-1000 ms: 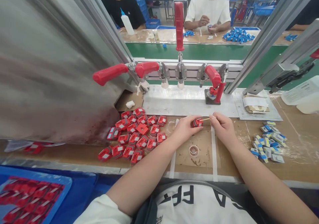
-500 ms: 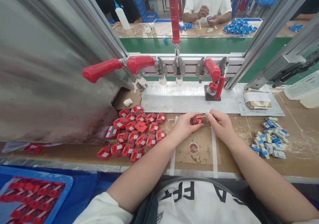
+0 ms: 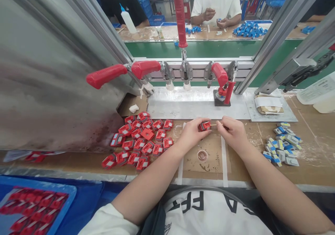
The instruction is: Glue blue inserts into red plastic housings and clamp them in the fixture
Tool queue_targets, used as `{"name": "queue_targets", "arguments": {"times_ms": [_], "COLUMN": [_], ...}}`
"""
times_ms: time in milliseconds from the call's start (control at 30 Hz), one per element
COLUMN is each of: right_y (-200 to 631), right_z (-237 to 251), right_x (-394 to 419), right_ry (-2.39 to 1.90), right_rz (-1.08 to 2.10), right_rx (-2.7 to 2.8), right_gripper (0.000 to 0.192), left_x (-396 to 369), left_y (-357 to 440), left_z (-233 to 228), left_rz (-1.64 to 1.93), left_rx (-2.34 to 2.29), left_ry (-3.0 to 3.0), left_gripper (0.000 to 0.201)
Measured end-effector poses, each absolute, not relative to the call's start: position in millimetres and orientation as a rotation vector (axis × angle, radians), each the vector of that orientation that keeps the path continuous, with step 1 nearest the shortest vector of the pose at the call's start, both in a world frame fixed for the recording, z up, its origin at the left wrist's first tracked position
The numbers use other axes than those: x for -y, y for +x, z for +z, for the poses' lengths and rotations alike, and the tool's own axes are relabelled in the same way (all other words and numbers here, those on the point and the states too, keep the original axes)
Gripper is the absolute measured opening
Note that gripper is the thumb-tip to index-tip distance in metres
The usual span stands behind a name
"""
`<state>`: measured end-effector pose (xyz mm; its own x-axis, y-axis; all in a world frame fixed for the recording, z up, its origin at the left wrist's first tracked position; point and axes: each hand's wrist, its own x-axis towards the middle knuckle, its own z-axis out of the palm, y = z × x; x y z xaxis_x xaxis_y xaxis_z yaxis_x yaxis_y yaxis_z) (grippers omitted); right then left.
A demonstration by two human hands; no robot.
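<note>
Head view | left hand point(image 3: 192, 133) fingers pinching red part point(image 3: 205, 126) | right hand point(image 3: 232, 133) fingers pinching thin stick point(image 3: 216, 124), tip at part | step: dabbing | next: steady tip, light touch.

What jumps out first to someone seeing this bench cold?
The row of red-handled toggle clamps along the back rail, one handle standing upright. Next, the heap of small red parts on the bench left of centre, mirrored by a smaller blue and grey pile on the right. In the middle, the left hand holds one red part while the right hand points a thin stick at it.
</note>
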<state>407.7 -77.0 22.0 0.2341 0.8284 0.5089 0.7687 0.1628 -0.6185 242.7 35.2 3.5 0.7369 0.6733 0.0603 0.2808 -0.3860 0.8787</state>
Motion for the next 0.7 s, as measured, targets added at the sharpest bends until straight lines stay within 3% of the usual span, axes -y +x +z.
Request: {"name": "queue_targets", "arguments": {"times_ms": [300, 533, 700], "right_y": [390, 384, 394], "right_z": [29, 22, 24], "right_x": [88, 87, 85], "right_ry": [-1.139, -1.172, -1.335], "right_rz": [0.608, 0.680, 0.565], "right_rx": [2.009, 2.135, 1.679], "right_gripper": [0.043, 0.042, 0.046], "left_x": [-36, -36, -36], "left_y": [242, 242, 241], "left_z": [3, 1, 1], "left_rz": [0.574, 0.582, 0.584], "left_rx": [-0.649, -0.636, -0.611], "left_ry": [1.914, 1.904, 1.909], "left_gripper": [0.041, 0.043, 0.040]}}
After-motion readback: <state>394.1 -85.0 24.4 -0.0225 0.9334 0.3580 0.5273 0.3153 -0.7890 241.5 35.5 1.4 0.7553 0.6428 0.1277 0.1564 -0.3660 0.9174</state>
